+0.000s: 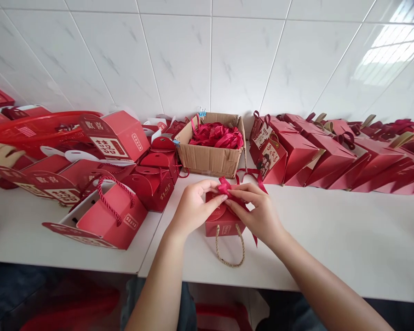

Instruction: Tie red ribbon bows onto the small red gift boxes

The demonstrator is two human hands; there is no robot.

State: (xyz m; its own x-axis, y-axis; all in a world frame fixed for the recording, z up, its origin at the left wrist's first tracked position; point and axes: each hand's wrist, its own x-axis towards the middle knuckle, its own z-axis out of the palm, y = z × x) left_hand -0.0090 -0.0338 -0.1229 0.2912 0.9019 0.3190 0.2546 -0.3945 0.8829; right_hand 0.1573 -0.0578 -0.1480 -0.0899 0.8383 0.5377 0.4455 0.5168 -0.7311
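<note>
A small red gift box [214, 228] stands on the white table in front of me, its tan rope handle [230, 265] hanging over the near side. On top of it a crimson ribbon [224, 185] is gathered into a bow-like knot. My left hand [195, 206] pinches the ribbon from the left, thumb and forefinger together. From the right, my right hand [258, 209] pinches the same ribbon with its fingertips. Loose ribbon trails behind the box and down its right side. The fingers hide part of the knot and the box top.
Behind the box stands a cardboard carton [210, 161] full of crimson ribbons. Red boxes with rope handles [113, 211] crowd the left, beside a red plastic basket [37, 128] and another person's hand [2, 161]. A row of red boxes [307, 151] lines the wall at right.
</note>
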